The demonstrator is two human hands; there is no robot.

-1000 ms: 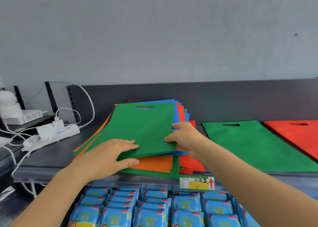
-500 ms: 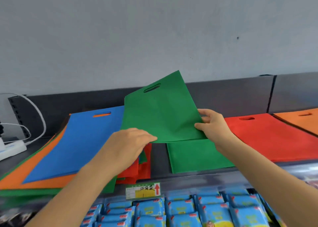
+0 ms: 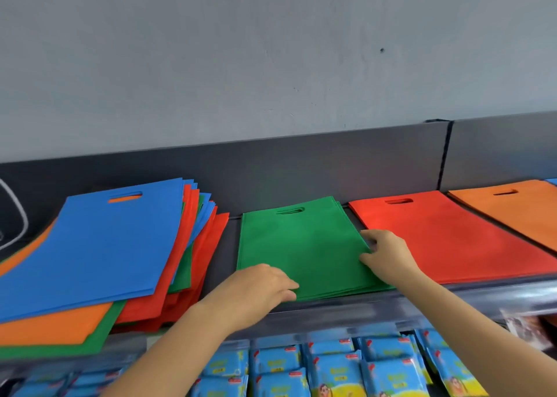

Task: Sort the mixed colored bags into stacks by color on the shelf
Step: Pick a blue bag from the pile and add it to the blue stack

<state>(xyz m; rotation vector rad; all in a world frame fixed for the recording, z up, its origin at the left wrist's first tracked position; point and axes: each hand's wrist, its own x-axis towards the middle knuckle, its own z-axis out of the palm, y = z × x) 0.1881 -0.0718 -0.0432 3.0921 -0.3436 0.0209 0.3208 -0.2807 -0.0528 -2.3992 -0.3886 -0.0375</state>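
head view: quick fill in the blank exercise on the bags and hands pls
1. The top bag of the mixed pile is ____.
2. The left hand and the right hand both touch the stack coloured ____.
3. Between that stack and the orange stack lies a ____ one.

Missing words: blue; green; red

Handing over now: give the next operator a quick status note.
Left hand rests on the front corner of the green stack; right hand touches its right edge.
Done: green stack, red stack and orange stack lie side by side on the shelf.
Left: the mixed pile at far left, blue bag on top, red, green and orange below.
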